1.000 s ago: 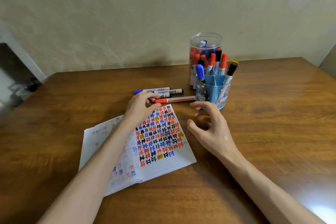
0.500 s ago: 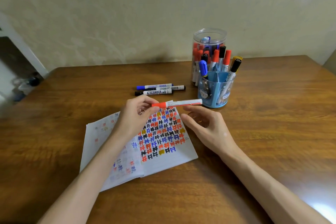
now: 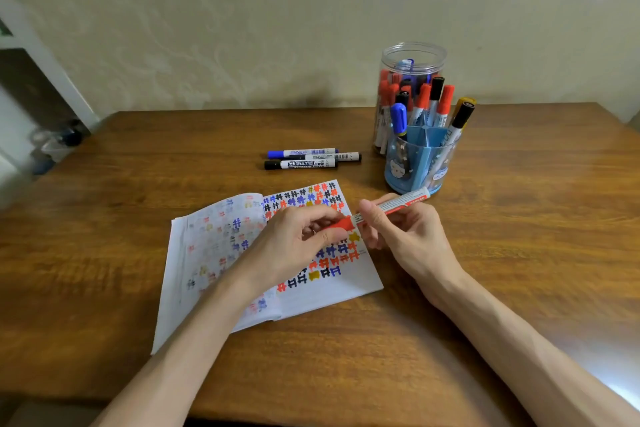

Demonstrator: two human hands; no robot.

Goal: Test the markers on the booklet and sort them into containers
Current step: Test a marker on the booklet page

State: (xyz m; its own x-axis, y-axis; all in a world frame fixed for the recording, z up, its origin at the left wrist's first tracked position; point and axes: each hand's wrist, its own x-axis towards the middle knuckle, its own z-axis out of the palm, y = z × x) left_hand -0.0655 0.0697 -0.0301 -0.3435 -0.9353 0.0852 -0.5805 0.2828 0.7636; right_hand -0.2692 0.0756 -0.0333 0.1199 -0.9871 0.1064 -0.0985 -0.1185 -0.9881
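Observation:
An open booklet (image 3: 221, 253) covered in coloured test marks lies on the wooden table (image 3: 519, 253). Above its right page, both hands hold one red marker (image 3: 398, 203). My left hand (image 3: 298, 243) pinches the red cap end. My right hand (image 3: 405, 236) grips the white barrel, its fingers curled round it. Three capped markers (image 3: 308, 159), one blue and two black, lie side by side behind the booklet. A blue divided pen holder (image 3: 420, 163) and a clear tall jar (image 3: 412, 59) behind it both stand full of markers at the right.
A pale wall runs along the table's far edge. Left of the table, on the floor, sits some dim clutter (image 3: 55, 146). Bare wood stretches to the left, the right and the front of the booklet.
My left hand picked the red marker off the table and brought it over the booklet. My right hand closed on its barrel. The camera tilted a little.

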